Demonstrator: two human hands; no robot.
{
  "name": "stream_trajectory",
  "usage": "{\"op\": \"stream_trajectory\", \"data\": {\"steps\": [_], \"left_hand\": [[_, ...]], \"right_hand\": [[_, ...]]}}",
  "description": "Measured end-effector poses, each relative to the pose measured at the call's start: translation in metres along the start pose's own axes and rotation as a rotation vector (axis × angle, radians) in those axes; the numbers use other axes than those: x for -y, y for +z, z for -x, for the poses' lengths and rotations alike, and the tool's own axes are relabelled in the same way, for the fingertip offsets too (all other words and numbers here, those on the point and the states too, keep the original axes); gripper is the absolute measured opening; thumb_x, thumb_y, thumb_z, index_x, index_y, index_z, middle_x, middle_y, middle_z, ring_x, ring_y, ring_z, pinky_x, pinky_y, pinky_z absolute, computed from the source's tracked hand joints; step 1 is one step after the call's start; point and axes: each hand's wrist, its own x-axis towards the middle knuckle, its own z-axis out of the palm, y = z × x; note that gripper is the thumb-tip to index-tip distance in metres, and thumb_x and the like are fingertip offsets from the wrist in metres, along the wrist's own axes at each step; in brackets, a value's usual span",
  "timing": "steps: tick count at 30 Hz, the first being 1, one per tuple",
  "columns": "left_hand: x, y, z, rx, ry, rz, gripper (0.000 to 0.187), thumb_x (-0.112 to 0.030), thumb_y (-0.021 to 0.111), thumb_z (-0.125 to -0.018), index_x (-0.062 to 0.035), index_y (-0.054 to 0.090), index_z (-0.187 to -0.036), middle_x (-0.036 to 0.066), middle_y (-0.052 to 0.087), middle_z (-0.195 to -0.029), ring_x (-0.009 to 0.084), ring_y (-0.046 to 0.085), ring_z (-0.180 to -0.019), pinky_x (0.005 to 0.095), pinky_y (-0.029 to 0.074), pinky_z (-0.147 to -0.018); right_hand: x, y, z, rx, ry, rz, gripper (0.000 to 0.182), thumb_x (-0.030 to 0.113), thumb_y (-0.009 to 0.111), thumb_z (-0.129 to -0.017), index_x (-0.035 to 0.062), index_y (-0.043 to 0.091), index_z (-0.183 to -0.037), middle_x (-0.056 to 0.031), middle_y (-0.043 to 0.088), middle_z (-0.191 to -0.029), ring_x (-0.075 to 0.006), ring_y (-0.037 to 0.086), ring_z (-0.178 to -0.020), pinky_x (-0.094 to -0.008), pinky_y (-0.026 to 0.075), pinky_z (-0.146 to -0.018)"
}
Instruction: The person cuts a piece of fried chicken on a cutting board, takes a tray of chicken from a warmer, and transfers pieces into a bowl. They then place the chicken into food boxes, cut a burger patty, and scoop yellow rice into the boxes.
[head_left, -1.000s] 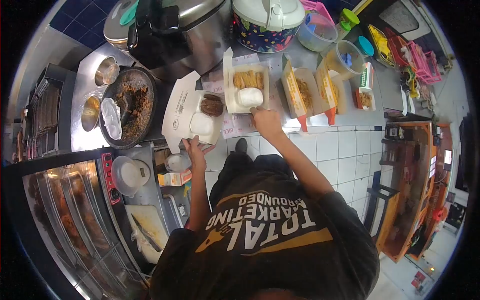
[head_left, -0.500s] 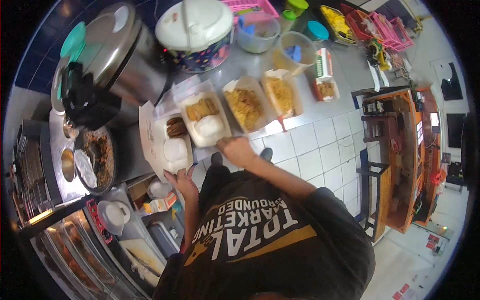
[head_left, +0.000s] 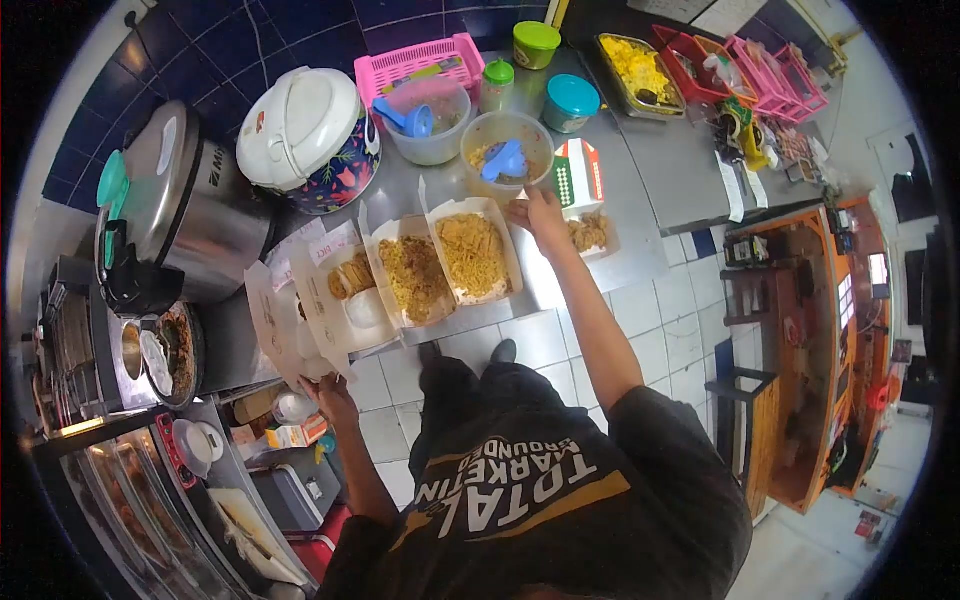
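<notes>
Several open food boxes stand side by side along the counter's front edge. My left hand (head_left: 330,397) touches the near corner of the leftmost box (head_left: 270,318), its fingers apart. Beside it is a box with fried food and white rice (head_left: 366,308). Two more boxes hold a yellow crumbly topping (head_left: 414,280) and a golden piece on top (head_left: 474,248). My right hand (head_left: 540,216) is right of the last of these, just below the clear tub with a blue scoop (head_left: 503,160); what its fingers hold, if anything, is unclear. A smaller red-and-green box (head_left: 590,232) with fried food lies right of it.
Behind the boxes stand a floral rice container (head_left: 305,140), a steel cooker (head_left: 205,205), a pink basket (head_left: 420,64), a second tub (head_left: 428,148) and a teal-lidded tub (head_left: 571,103). A yellow food tray (head_left: 640,75) is at the back right. Tiled floor (head_left: 540,342) lies below the counter.
My right hand has moved from the rice box to beside the clear tub. The view has shifted. The leftmost box now sits partly under the lid of the box beside it.
</notes>
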Motion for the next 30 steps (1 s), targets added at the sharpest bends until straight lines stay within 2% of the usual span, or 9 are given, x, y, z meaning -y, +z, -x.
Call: {"op": "stream_trajectory", "data": {"steps": [3,7,10,14,19,23,26,27,30], "left_hand": [[0.0,0.023,0.002,-0.169,-0.023,0.008,0.077,0.0,0.056,-0.079,-0.0144,0.022,-0.147,0.003,0.055,-0.107,0.0092,0.054,-0.074,0.0231,0.046,-0.056],[0.001,0.029,0.008,-0.123,-0.034,-0.041,0.079,0.001,0.056,-0.079,-0.0159,0.021,-0.148,0.005,0.053,-0.112,0.0124,0.055,-0.079,0.0252,0.047,-0.061],[0.011,0.045,0.011,-0.126,-0.055,-0.066,0.077,0.0,0.057,-0.079,-0.0159,0.023,-0.147,0.004,0.052,-0.114,0.0132,0.054,-0.085,0.0271,0.047,-0.065],[0.031,0.052,0.027,-0.096,-0.006,-0.144,0.065,0.0,0.056,-0.078,-0.0118,0.034,-0.138,0.0,0.049,-0.109,0.01,0.048,-0.084,0.0261,0.043,-0.066],[0.047,0.078,0.036,-0.014,0.022,-0.142,0.066,0.0,0.062,-0.078,-0.0112,0.035,-0.137,-0.002,0.049,-0.108,0.0096,0.048,-0.086,0.0248,0.042,-0.07],[0.061,0.12,0.049,-0.075,0.066,-0.097,0.058,-0.005,0.059,-0.089,-0.0105,0.033,-0.14,-0.003,0.051,-0.092,0.0042,0.044,-0.069,0.02,0.036,-0.057],[0.07,0.137,0.056,0.051,0.108,-0.173,0.06,-0.006,0.058,-0.089,-0.0099,0.031,-0.142,0.001,0.053,-0.106,0.0069,0.051,-0.082,0.0206,0.042,-0.066],[0.068,0.154,0.064,0.045,0.1,-0.171,0.061,-0.007,0.057,-0.089,-0.0087,0.029,-0.144,0.005,0.049,-0.126,0.0122,0.053,-0.104,0.0245,0.045,-0.083],[0.081,0.177,0.077,0.018,0.022,-0.205,0.065,-0.006,0.056,-0.089,-0.008,0.025,-0.146,0.007,0.043,-0.137,0.0159,0.049,-0.117,0.0286,0.044,-0.093]], "right_hand": [[0.007,0.006,-0.03,0.043,0.032,-0.093,0.049,0.025,0.045,-0.1,-0.0093,0.03,-0.132,-0.0251,0.057,-0.114,-0.0313,0.066,-0.093,-0.0399,0.057,-0.081],[0.013,0.005,-0.047,0.085,-0.035,-0.259,0.046,0.024,0.048,-0.098,-0.0082,0.038,-0.129,-0.0214,0.058,-0.114,-0.0304,0.065,-0.094,-0.04,0.056,-0.081],[0.031,-0.038,-0.004,-0.033,-0.458,0.6,0.043,0.024,0.056,-0.093,-0.0057,0.048,-0.123,-0.0217,0.059,-0.115,-0.0319,0.064,-0.095,-0.039,0.053,-0.081],[0.013,-0.131,0.028,-0.717,-0.719,1.387,0.041,0.023,0.062,-0.086,-0.0003,0.058,-0.119,-0.0234,0.064,-0.102,-0.0351,0.063,-0.095,-0.04,0.05,-0.083],[-0.018,-0.204,0.008,-0.321,-0.339,1.138,0.029,0.021,0.055,-0.091,0.0022,0.063,-0.111,-0.0217,0.068,-0.097,-0.0365,0.066,-0.091,-0.0443,0.051,-0.08],[-0.012,-0.228,-0.005,-0.299,-0.37,1.065,0.024,0.018,0.051,-0.093,0.0021,0.067,-0.103,-0.0239,0.067,-0.086,-0.0391,0.067,-0.081,-0.0431,0.052,-0.071],[-0.006,-0.248,-0.011,-0.324,-0.519,1.142,0.027,0.02,0.051,-0.095,-0.0013,0.065,-0.105,-0.0203,0.067,-0.074,-0.0273,0.067,-0.06,-0.0368,0.051,-0.058],[0.002,-0.252,-0.011,-0.318,-0.486,1.142,0.026,0.018,0.051,-0.095,-0.0012,0.066,-0.105,-0.0208,0.067,-0.074,-0.0281,0.067,-0.061,-0.0376,0.051,-0.059],[0.011,-0.286,-0.028,-0.265,-0.497,1.051,0.026,0.017,0.051,-0.095,-0.0016,0.065,-0.105,-0.0204,0.067,-0.075,-0.0276,0.068,-0.062,-0.0374,0.052,-0.059]]}}
